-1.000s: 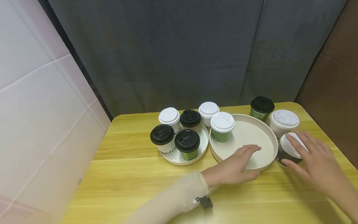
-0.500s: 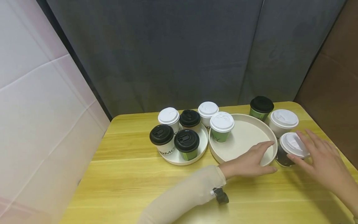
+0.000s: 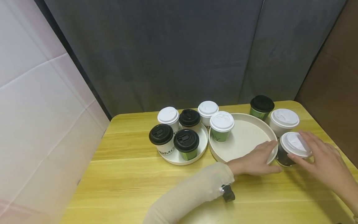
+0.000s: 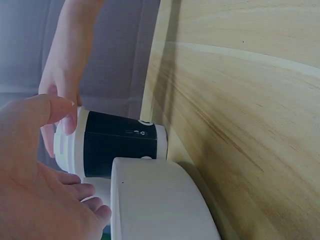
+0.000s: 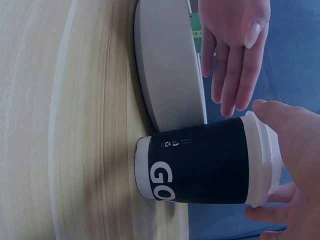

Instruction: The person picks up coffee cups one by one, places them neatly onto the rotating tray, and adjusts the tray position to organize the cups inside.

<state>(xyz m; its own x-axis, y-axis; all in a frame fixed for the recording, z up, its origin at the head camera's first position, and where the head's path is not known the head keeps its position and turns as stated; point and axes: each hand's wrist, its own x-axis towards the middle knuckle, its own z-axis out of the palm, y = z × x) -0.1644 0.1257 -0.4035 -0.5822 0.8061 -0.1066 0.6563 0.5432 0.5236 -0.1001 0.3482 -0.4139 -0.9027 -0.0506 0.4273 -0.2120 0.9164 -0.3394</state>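
Note:
A dark paper coffee cup (image 3: 285, 157) with a white lid stands upright on the table, right beside the round cream tray (image 3: 213, 152). My right hand (image 3: 324, 158) holds its lid, thumb on the near side and fingers round the other, as the right wrist view also shows with the cup (image 5: 200, 162). Over the tray's front right edge is my left hand (image 3: 255, 160), fingers extended toward the cup. In the right wrist view, the left hand's fingers (image 5: 232, 70) look straight and hold nothing; whether their tips touch the cup is unclear.
A green cup with a white lid (image 3: 221, 127) stands on the tray's left. Several lidded cups crowd the smaller white plate (image 3: 179, 162) farther left. Behind the dark cup stand a white-lidded cup (image 3: 283, 119) and a black-lidded green cup (image 3: 261, 107).
My left hand has moved right across the tray toward the dark cup. My right hand has shifted slightly right, its thumb and fingers now about the lid's sides. The cups stay put.

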